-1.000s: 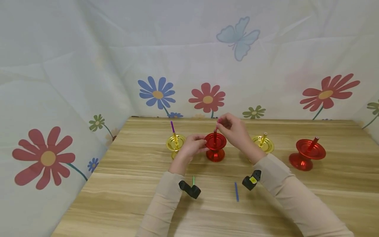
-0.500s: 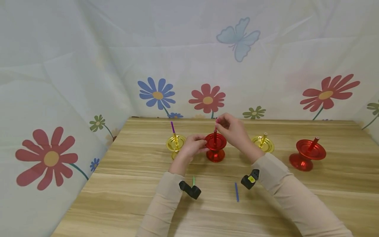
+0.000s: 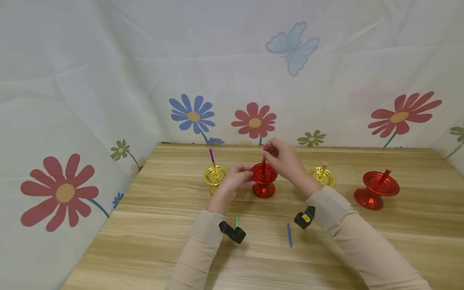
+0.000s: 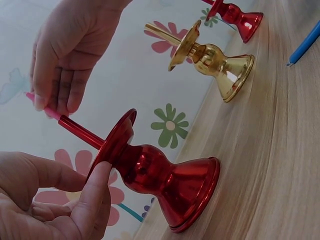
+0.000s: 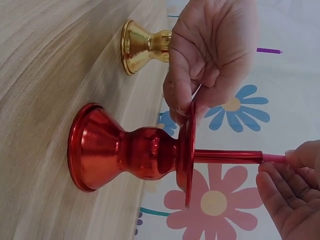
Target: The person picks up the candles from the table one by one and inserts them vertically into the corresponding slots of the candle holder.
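Observation:
My left hand (image 3: 235, 180) pinches the dish rim of a shiny red candle holder (image 3: 264, 189), which stands upright on its base. Above it, my right hand (image 3: 286, 160) pinches a thin pink candle (image 5: 274, 158) between thumb and fingertips. The candle's lower end sits at the mouth of the holder's upright tube (image 5: 227, 156), in line with it. Part of the candle is covered by the fingers. To the left, a gold candle holder (image 3: 215, 176) carries a purple candle (image 3: 212, 155) in its tube.
Another gold candle holder (image 3: 328, 178), partly behind my right forearm, and another red one (image 3: 382, 184) stand to the right with no candles. On the wooden table (image 3: 152, 241) in front lie a blue candle (image 3: 289, 235) and a green candle (image 3: 237, 220). A flowered cloth (image 3: 119, 92) hangs behind.
My right hand has shifted slightly left, bringing the pink candle from just right of the tube into line with its mouth. The left hand keeps its hold on the rim.

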The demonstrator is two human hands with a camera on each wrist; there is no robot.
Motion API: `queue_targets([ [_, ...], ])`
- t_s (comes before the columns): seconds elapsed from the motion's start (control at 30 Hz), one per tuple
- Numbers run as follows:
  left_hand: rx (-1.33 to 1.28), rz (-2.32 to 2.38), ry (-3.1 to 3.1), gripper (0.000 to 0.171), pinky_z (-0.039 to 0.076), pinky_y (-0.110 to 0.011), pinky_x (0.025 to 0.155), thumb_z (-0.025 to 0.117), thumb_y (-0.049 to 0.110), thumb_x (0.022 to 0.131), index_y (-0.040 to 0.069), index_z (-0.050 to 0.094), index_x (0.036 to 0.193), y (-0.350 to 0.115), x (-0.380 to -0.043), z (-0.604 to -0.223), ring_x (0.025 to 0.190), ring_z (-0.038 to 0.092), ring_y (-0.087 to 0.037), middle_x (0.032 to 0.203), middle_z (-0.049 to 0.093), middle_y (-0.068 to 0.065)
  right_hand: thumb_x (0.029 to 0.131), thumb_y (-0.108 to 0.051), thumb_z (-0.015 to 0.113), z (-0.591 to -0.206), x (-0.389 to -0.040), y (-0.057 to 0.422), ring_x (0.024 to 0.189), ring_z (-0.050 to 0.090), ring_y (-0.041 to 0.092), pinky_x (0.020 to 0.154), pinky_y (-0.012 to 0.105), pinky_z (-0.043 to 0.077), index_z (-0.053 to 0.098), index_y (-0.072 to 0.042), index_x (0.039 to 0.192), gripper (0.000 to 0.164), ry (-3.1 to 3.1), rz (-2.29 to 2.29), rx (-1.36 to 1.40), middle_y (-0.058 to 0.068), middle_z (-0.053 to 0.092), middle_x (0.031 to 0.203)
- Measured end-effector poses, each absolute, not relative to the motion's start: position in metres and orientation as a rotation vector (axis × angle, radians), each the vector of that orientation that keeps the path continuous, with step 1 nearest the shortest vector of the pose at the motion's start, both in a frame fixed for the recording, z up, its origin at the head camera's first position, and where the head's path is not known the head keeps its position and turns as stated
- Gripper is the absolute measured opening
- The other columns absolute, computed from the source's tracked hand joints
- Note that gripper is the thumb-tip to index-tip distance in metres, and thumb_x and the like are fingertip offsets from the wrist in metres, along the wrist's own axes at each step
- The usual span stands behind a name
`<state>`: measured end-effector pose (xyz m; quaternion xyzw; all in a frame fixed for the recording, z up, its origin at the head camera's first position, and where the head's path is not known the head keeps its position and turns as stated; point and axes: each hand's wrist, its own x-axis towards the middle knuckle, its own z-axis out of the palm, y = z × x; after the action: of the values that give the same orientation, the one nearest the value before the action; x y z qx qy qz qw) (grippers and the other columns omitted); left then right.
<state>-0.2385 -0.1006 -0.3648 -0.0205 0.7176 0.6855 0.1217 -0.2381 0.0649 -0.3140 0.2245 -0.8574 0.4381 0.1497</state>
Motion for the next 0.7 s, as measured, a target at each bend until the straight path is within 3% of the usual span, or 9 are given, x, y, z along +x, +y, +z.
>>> queue_targets([
  [0.7, -0.059, 1.972, 2.102, 0.028, 0.054, -0.034, 0.087, 0.046, 0.001, 0.097, -0.009, 0.053, 0.122, -0.0996, -0.2387, -0.364, 0.085, 0.063, -0.018, 0.117, 0.057, -0.022, 0.088, -0.005, 0.064, -0.3197, -0.2344, 0.0653, 0.082, 0.065, 0.027, 0.078, 0.039, 0.057, 0.061, 0.003, 0.097, 0.012, -2.454, 1.242, 0.605, 0.017, 0.067, 0.09],
])
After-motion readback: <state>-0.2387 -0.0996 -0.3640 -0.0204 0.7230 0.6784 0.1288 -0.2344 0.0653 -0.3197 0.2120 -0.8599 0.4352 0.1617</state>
